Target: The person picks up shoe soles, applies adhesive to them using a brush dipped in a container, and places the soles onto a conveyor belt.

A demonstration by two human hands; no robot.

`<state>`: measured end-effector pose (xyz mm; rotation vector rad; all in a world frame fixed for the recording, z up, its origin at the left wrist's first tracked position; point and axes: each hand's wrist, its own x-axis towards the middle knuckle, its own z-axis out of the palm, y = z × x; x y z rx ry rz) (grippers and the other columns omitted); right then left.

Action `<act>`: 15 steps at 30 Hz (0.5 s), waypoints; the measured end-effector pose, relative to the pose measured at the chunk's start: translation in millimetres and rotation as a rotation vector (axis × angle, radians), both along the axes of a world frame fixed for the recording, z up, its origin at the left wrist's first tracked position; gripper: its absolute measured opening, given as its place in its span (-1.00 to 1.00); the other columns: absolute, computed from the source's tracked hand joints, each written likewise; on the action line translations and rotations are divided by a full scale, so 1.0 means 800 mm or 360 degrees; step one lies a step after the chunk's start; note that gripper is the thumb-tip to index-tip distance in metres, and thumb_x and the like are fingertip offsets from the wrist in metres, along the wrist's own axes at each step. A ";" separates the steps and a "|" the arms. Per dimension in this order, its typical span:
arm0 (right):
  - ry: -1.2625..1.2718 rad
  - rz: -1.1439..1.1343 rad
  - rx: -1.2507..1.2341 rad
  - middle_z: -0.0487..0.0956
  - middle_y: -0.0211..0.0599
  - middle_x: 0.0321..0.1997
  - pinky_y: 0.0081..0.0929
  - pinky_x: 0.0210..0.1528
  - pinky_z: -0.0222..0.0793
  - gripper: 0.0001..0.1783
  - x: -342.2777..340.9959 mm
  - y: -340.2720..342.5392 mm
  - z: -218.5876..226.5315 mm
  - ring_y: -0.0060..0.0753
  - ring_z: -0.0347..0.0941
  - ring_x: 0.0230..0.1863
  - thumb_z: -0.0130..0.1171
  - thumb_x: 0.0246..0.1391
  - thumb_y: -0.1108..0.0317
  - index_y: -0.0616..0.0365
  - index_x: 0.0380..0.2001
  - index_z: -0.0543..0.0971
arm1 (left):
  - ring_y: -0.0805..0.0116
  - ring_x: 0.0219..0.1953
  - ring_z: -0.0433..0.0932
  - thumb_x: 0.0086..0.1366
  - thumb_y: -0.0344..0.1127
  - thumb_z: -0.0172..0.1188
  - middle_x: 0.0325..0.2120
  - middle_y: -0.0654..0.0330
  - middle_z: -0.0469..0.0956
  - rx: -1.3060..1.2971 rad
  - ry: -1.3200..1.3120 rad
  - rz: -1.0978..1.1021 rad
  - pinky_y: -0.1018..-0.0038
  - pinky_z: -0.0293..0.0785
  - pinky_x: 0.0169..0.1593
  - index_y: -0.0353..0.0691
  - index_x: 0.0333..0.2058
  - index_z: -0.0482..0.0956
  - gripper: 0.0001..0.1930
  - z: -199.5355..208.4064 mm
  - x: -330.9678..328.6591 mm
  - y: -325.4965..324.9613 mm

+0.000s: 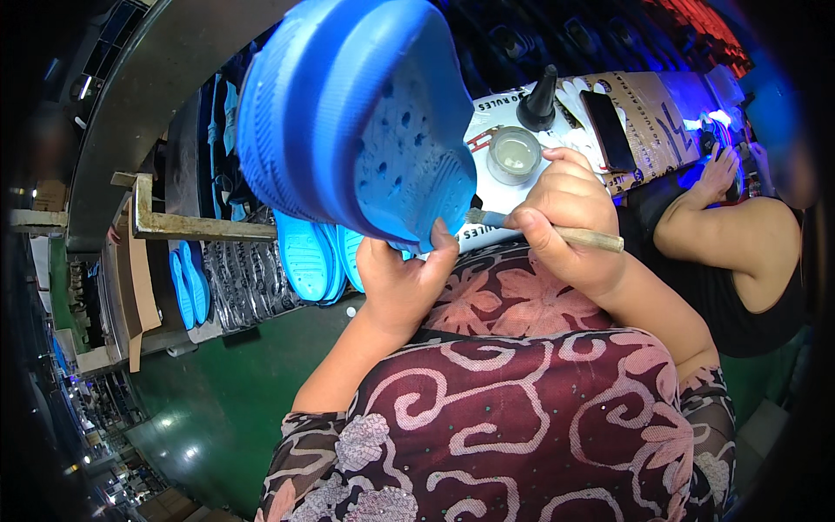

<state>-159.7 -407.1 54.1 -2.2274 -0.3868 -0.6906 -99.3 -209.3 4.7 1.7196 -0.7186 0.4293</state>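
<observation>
A large blue moulded shoe (300, 113) is held up at the upper middle, tilted so that its dotted inner surface faces right. My left hand (402, 283) grips its lower edge, thumb on the near side. In my right hand (574, 217) is a small brush (600, 239) with a wooden handle. Its bristle end points left, close to the shoe's lower edge; whether it touches cannot be made out. Just beyond my right hand stands a small round clear cup (514, 157) with pale liquid in it. A black cone-shaped bottle (538, 103) is behind the cup.
A black phone (609, 132) lies on cardboard (654, 122) right of the cup. Blue insoles (306, 257) lie left, below a metal bar (200, 228). A metal frame (122, 113) rises at far left. Another person (739, 248) works close on the right.
</observation>
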 end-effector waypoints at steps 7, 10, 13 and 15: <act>0.0095 0.0033 0.0001 0.49 -0.41 -0.60 -0.20 0.09 0.18 -0.75 -0.006 -0.011 0.005 -0.36 0.38 -0.48 0.05 0.08 0.37 0.11 -0.64 0.56 | 0.38 -0.45 0.56 0.00 -0.58 0.26 -0.42 0.10 0.57 -0.0043 0.0014 -0.0004 0.53 0.46 -0.35 -0.35 -0.25 0.48 -0.72 -0.006 0.002 0.003; 0.0054 0.0005 0.0046 0.50 -0.40 -0.59 -0.20 0.09 0.17 -0.75 -0.001 -0.009 0.005 -0.34 0.38 -0.48 0.04 0.09 0.37 0.11 -0.63 0.56 | 0.34 -0.41 0.58 0.01 -0.56 0.25 -0.40 0.09 0.58 -0.0054 0.0042 -0.0067 0.49 0.48 -0.30 -0.37 -0.22 0.49 -0.70 -0.001 0.003 0.001; -0.0025 0.0003 -0.0006 0.45 -0.39 -0.64 -0.25 -0.02 0.23 -0.85 0.004 -0.004 0.002 -0.28 0.37 -0.51 0.20 -0.03 0.37 0.08 -0.64 0.56 | 0.34 -0.31 0.55 0.05 -0.57 0.22 -0.31 0.07 0.55 0.0090 -0.0106 -0.0098 0.48 0.46 -0.20 -0.41 -0.17 0.46 -0.69 0.003 0.004 0.005; -0.0037 -0.0024 -0.0138 0.42 -0.40 -0.65 -0.26 -0.02 0.23 -0.86 -0.001 -0.003 0.007 -0.28 0.36 -0.52 0.22 -0.06 0.36 0.08 -0.64 0.55 | 0.34 -0.22 0.52 0.10 -0.58 0.19 -0.22 0.05 0.52 0.0322 -0.0322 -0.0115 0.48 0.43 -0.11 -0.45 -0.13 0.42 -0.68 0.006 0.004 0.010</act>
